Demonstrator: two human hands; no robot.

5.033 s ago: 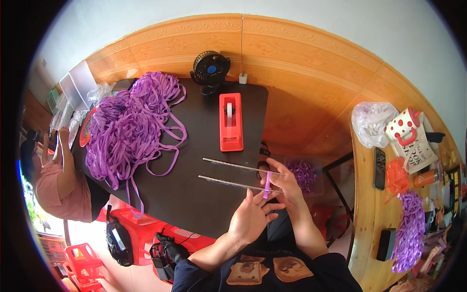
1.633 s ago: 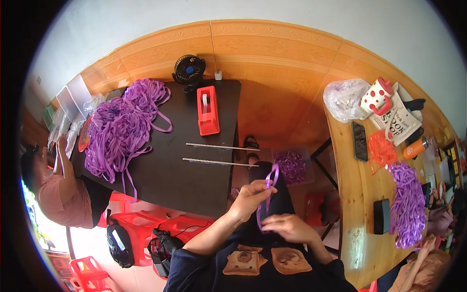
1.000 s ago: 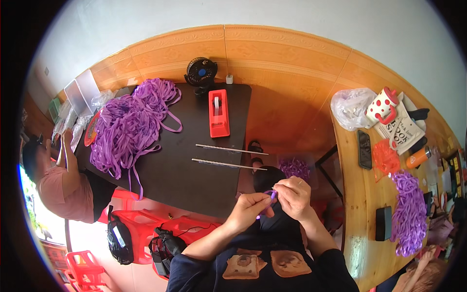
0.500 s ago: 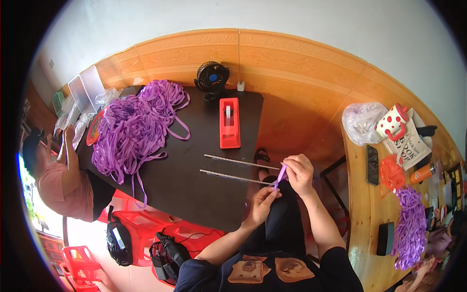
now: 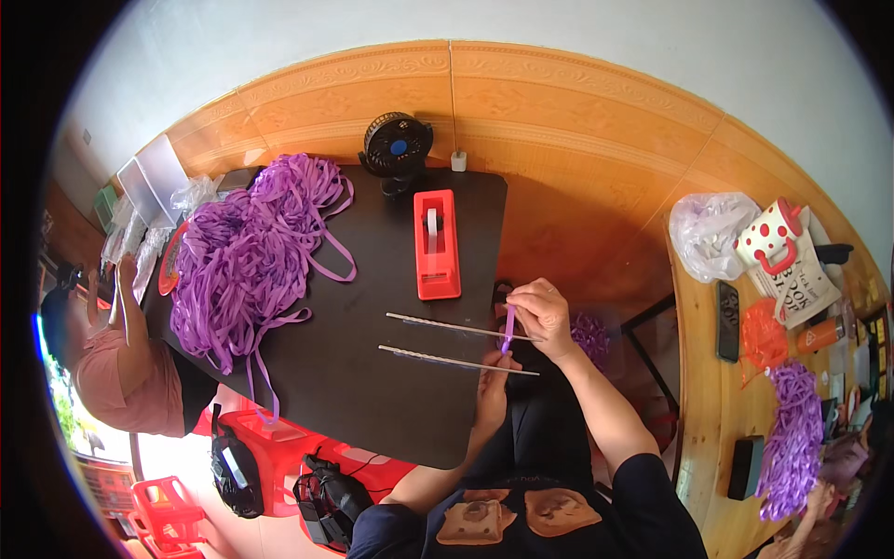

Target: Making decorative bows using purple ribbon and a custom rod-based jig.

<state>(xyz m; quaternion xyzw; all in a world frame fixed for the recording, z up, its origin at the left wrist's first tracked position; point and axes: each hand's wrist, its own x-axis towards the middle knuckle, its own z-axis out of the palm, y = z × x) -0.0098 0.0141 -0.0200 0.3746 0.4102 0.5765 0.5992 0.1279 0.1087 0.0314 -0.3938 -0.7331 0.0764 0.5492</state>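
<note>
A short length of purple ribbon (image 5: pixel 508 328) is stretched upright between my hands, just off the table's right edge. My right hand (image 5: pixel 544 319) pinches its upper end. Below, my left hand (image 5: pixel 494 391) closes its fingertips on the lower end. Two thin metal rods, the upper rod (image 5: pixel 438 323) and the lower rod (image 5: pixel 433 357), lie nearly parallel on the dark table (image 5: pixel 363 391) and stick out past its edge beside my hands. A big tangled heap of purple ribbon (image 5: pixel 251 252) covers the table's left part.
A red tape dispenser (image 5: pixel 438 279) and a black fan (image 5: pixel 398 149) stand toward the back. More purple ribbon (image 5: pixel 589 337) shows low behind my right wrist. A wooden table (image 5: pixel 694 410) at right holds a ribbon bundle, phone and spotted cup. Another person (image 5: pixel 130 363) is at left.
Both hands have shifted left with the ribbon, closer to the table edge. The ribbon now hangs more upright, and the rods' right ends show more. The whole view has tilted slightly.
</note>
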